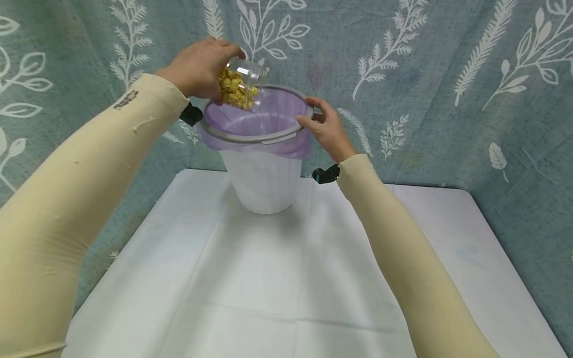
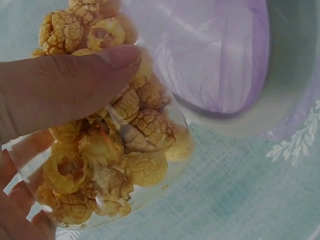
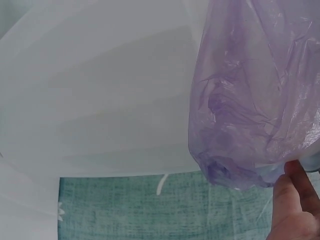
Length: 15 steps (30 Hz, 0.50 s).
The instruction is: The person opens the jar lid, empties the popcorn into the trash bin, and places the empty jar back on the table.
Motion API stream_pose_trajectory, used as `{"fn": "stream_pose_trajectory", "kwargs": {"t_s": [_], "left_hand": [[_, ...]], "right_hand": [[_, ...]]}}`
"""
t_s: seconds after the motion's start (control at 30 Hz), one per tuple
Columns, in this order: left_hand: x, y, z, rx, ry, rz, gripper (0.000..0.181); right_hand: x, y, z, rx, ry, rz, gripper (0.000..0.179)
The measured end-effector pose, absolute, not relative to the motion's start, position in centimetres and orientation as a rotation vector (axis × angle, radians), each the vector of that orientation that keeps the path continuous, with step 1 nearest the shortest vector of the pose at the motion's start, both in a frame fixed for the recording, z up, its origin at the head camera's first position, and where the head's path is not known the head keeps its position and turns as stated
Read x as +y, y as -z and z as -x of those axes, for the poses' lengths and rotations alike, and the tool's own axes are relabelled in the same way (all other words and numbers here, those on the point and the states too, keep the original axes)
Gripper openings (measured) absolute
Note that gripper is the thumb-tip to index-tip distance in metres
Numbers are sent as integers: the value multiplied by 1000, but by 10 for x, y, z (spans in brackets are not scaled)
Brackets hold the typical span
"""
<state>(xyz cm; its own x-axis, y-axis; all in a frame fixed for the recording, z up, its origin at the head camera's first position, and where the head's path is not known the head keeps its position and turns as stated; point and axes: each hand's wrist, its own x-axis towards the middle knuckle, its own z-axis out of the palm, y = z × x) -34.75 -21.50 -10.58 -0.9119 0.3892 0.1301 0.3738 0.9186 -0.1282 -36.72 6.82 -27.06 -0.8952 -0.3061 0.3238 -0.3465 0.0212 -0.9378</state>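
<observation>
My left hand grips a clear plastic jar of yellow popcorn, tilted with its mouth toward the right, over the left side of a white trash bin. In the left wrist view, the thumb lies across the jar in front of the popcorn, with other fingers behind it. A purple bag lines the bin and folds down outside, under a grey rim ring. On the right of the bin, my right hand pinches the rim; in the right wrist view its fingertips touch the bag's edge.
The bin stands at the back of a table covered in white cloth. Close behind hangs a blue-green curtain with white leaf prints, which also runs along both sides. Dark wrist cameras are strapped at both wrists.
</observation>
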Motion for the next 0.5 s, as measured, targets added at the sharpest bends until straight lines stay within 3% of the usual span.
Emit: {"fn": "stream_pose_trajectory", "kwargs": {"t_s": [0.5], "left_hand": [[-207, 109, 346, -2862, -225, 665, 101]], "right_hand": [[66, 271, 366, -2187, -2066, -708, 63]]}}
